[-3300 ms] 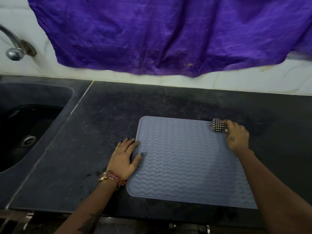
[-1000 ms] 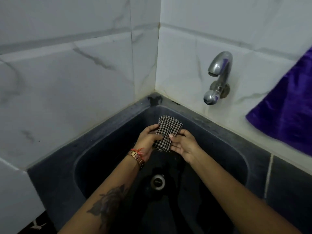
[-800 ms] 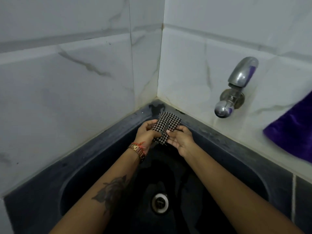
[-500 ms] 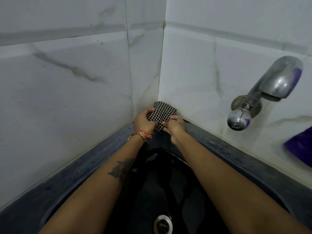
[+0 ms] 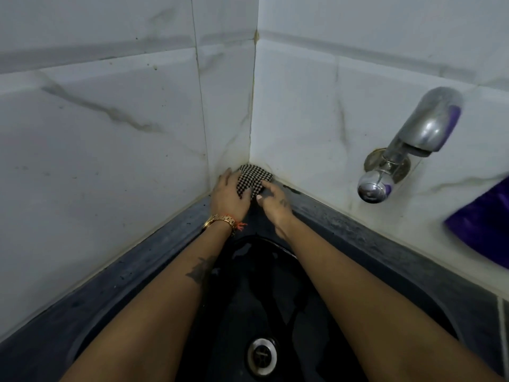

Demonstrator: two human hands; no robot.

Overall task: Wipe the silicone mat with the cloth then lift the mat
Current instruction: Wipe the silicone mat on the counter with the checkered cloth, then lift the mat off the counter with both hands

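Note:
The black-and-white checked cloth (image 5: 252, 180) lies folded in the far corner of the sink ledge, pressed against the two tiled walls. My left hand (image 5: 229, 194) rests on its left side with the thumb over the fabric. My right hand (image 5: 274, 199) touches the cloth's right edge with its fingertips, fingers partly spread. The silicone mat is out of view.
The dark sink basin (image 5: 118, 326) lies below my forearms, with its metal drain (image 5: 261, 355) near the bottom. A chrome tap (image 5: 405, 150) sticks out of the right wall. A purple cloth (image 5: 484, 221) hangs at the right edge. White marble tiles close the corner.
I have turned from the mat to the sink. Both hands carried the cloth from above the basin up into the far corner, where it now lies on the ledge.

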